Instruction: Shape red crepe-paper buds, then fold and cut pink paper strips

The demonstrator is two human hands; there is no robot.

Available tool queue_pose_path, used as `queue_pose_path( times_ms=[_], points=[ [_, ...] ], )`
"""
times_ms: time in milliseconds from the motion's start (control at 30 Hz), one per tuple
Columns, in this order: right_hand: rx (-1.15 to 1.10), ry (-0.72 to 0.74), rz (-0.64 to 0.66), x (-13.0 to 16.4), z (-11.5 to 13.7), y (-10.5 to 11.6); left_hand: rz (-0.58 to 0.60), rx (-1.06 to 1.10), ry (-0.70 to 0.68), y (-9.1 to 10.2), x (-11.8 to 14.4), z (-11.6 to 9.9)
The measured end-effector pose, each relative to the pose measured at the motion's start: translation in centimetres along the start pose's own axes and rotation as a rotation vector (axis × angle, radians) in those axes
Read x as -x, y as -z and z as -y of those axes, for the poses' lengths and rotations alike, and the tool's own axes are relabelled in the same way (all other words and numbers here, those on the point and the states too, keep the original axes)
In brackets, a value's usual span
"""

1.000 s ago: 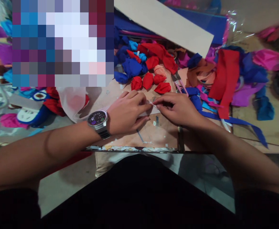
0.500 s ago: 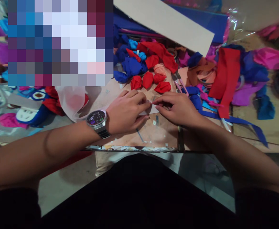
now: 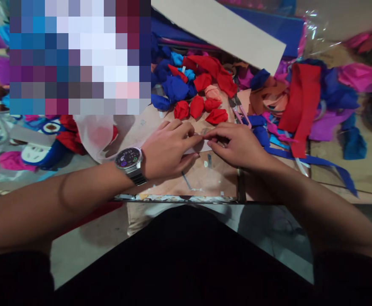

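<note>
My left hand (image 3: 170,148), with a wristwatch (image 3: 129,160) on its wrist, and my right hand (image 3: 237,144) meet fingertip to fingertip over a small pale paper piece (image 3: 201,145) on a brown cardboard board (image 3: 205,178). Both hands pinch this piece between thumb and fingers. Just beyond my fingers lie several crumpled red paper balls (image 3: 198,108) and one peach ball (image 3: 212,92).
Blue crumpled paper (image 3: 173,89), red strips (image 3: 300,102), orange, purple and pink scraps cover the far side. A long beige card strip (image 3: 224,29) lies at the top. A translucent plastic bag (image 3: 95,134) sits left of my left hand. Thin blue strips (image 3: 316,163) trail to the right.
My fingertips have drawn slightly closer together on the paper piece; otherwise both hands stay in place.
</note>
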State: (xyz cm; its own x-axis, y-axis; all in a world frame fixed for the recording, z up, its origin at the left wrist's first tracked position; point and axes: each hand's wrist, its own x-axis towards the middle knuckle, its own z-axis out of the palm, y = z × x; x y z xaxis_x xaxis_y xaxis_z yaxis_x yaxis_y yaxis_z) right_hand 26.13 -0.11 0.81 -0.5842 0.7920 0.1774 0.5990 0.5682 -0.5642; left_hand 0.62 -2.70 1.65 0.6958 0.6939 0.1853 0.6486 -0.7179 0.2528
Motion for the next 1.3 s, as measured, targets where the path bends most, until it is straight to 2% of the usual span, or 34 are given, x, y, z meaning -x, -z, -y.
queue_pose_path(
  times_ms=[300, 500, 767, 1000, 1300],
  points=[
    [-0.053, 0.046, -0.068, 0.1, -0.3, 0.0, 0.016, -0.027, 0.012, 0.0, 0.0, 0.0],
    [0.007, 0.109, -0.052, 0.2, -0.5, 0.4, 0.015, -0.051, 0.010, 0.1, -0.1, 0.0],
    [-0.028, 0.101, -0.075, 0.2, -0.4, 0.6, 0.008, -0.040, 0.010, 0.1, -0.1, 0.0],
    [0.018, 0.162, 0.032, 0.4, -0.4, 0.6, 0.016, -0.031, 0.020, 0.2, -0.1, -0.2],
    [0.061, 0.111, 0.035, 0.3, -0.1, 1.7, -0.001, -0.011, 0.015, 0.0, -0.1, -0.1]
  ],
)
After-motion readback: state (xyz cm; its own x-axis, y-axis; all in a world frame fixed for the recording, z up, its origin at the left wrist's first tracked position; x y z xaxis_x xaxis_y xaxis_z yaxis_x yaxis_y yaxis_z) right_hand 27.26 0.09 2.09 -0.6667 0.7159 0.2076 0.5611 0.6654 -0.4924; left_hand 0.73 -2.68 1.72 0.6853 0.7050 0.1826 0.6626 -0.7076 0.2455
